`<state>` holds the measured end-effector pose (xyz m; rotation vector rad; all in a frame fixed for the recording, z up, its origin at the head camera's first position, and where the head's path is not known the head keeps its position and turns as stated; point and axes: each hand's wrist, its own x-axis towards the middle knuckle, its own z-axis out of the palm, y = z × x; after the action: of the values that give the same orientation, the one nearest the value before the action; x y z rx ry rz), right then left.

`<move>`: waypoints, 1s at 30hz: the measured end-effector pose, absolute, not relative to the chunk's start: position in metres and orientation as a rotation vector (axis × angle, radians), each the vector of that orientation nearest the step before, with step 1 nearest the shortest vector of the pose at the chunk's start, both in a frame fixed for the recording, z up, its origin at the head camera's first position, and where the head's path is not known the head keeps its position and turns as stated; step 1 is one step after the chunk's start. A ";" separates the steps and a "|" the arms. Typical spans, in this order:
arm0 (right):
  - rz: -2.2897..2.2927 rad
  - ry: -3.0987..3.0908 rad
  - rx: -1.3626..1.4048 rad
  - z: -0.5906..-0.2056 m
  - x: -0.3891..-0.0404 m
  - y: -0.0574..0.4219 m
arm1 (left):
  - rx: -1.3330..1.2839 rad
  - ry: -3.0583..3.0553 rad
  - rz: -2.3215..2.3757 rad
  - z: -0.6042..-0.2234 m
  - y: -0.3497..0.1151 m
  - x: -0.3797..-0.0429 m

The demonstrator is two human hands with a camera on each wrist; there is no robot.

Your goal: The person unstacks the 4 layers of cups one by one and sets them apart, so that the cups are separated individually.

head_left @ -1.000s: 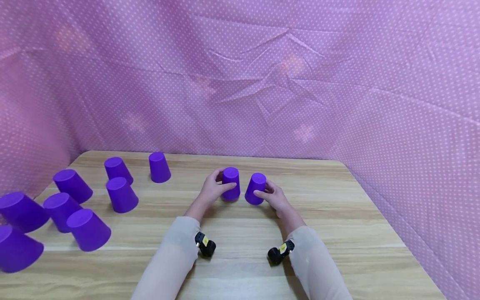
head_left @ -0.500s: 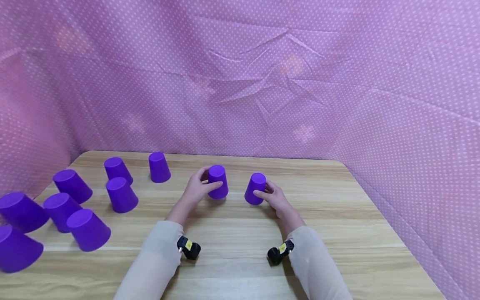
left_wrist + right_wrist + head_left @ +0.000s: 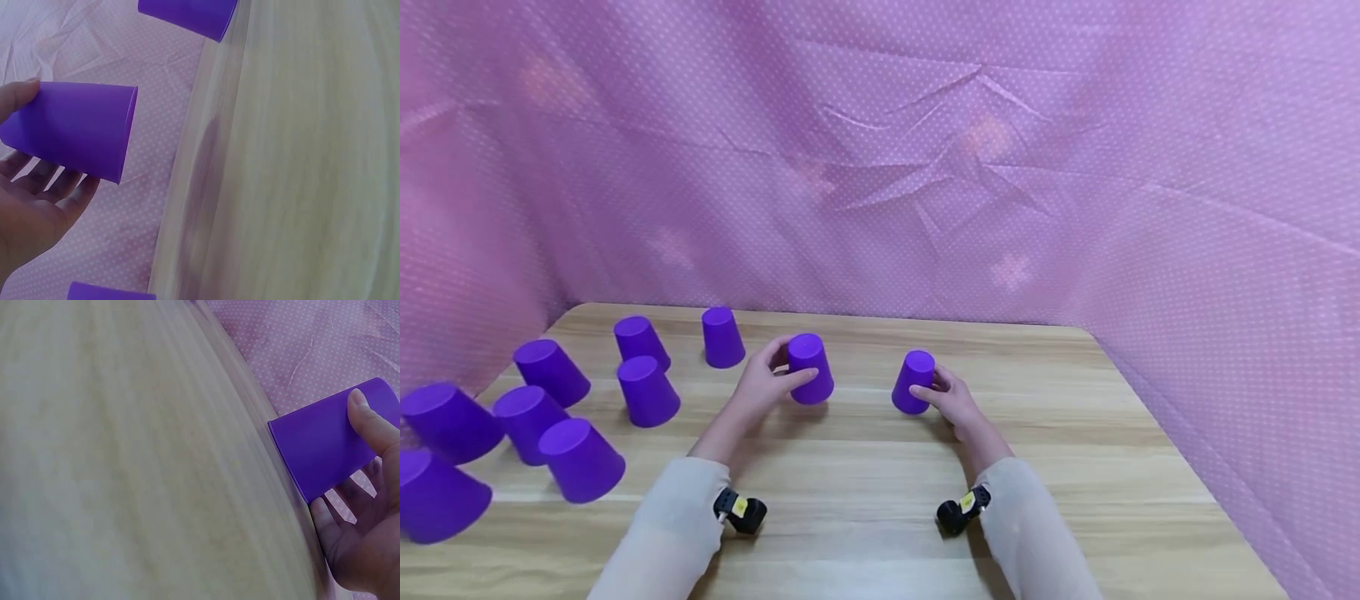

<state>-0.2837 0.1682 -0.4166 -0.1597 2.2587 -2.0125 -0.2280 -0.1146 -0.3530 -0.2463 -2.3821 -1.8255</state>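
My left hand (image 3: 765,385) grips an upside-down purple cup (image 3: 811,371) between thumb and fingers. In the left wrist view this cup (image 3: 75,128) hangs above the wooden table, its wide rim pointing down toward the surface. To the right, my right hand (image 3: 957,402) holds a second upside-down purple cup (image 3: 912,375), thumb across its near side. The right wrist view puts that cup's rim (image 3: 289,464) right at the tabletop. A wide gap of bare wood separates the two held cups.
Several more upside-down purple cups stand at the left, among them a far cup (image 3: 722,337), a middle cup (image 3: 648,392) and a near cup (image 3: 582,461). The wooden table (image 3: 865,517) is bounded by a pink dotted cloth (image 3: 880,208) at its back and sides.
My left hand has carried its cup leftward, away from the other held cup and toward the standing cups. My right hand and its cup have stayed in place.
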 end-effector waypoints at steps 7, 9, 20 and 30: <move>-2.048 2.284 -0.313 -0.417 -0.282 0.171 | -0.263 -2.375 -1.760 -0.355 -0.132 -0.217; -2.045 2.282 -0.274 -0.415 -0.282 0.170 | -0.281 -2.380 -1.746 -0.356 -0.137 -0.215; -2.014 2.285 -0.185 -0.418 -0.282 0.168 | -0.301 -2.519 -1.633 -0.360 -0.163 -0.196; -2.022 2.297 -0.200 -0.420 -0.282 0.169 | -0.332 -2.579 -1.599 -0.358 -0.179 -0.178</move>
<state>-0.2825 0.1686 -0.4204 -0.2001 2.2973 -2.0220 -0.1785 -0.1787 -0.3585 -0.3315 -2.5786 -1.5992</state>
